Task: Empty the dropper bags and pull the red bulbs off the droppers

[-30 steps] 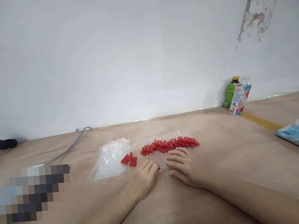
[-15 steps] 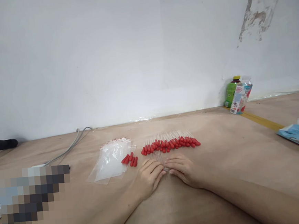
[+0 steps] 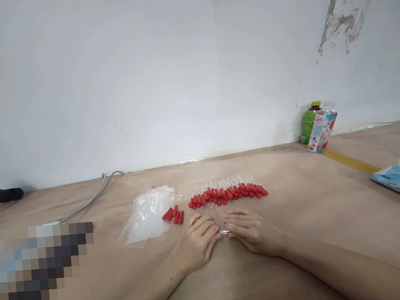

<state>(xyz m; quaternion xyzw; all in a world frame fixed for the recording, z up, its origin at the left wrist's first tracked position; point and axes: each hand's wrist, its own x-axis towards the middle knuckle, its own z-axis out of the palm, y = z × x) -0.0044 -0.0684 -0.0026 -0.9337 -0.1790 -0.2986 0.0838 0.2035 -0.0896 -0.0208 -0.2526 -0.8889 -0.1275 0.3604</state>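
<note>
Between my two hands lies a clear glass tube (image 3: 224,232), held crosswise by the fingertips. My left hand (image 3: 201,235) is closed around its left end, where a sliver of red shows, seemingly a rubber bulb mostly hidden by the fingers. Fingers bent and pressed together, my right hand (image 3: 249,229) grips the other end. More clear glass tubes (image 3: 211,210) lie on the table just beyond the hands. Behind them spreads a row of droppers with red rubber bulbs (image 3: 228,194), thin stems pointing at the wall. Several loose red bulbs (image 3: 175,214) sit left of the row.
Clear zip bags (image 3: 150,216) lie stacked on the left of the table, partly under the loose bulbs. Grey cables (image 3: 93,198) run near a blurred-out patch. Two bottles (image 3: 318,129) stand by the wall at right, and a blue packet (image 3: 399,181) lies at the right edge.
Both hands have shifted slightly towards me, and the gap between them is a little wider. More of the glass tube's length shows between the fingers.
</note>
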